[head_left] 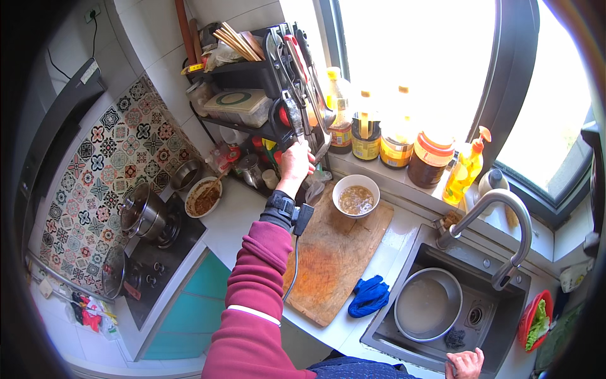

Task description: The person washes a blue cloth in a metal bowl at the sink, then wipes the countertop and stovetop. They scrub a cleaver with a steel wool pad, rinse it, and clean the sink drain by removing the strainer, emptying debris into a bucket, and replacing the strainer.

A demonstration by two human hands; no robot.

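And here the left hand (295,162) is seen stretched out over the back corner of the counter, its wrist circled by a black strap, its fingers bent in and held close together. Right at those fingers, just above them, the lower end of a hanging utensil (291,114) is found, on the side of a black rack (255,69); whether it is pinched or merely touched cannot be told, as the contact is hidden by the hand

Down below, to the right of that hand, a white bowl (356,179) of brownish liquid is set on the far end of a wooden cutting board (338,252), with a crumpled blue cloth (369,297) placed beside the board

Over at the near edge of the sink (502,316), the right hand (465,364) is rested with fingers curled, well apart from the utensil; whether anything is held under it cannot be made out. In the sink, a round metal basin (456,309) of cloudy liquid is seen, and a dark scrubber (454,338) is left just beside it, nearer the right hand
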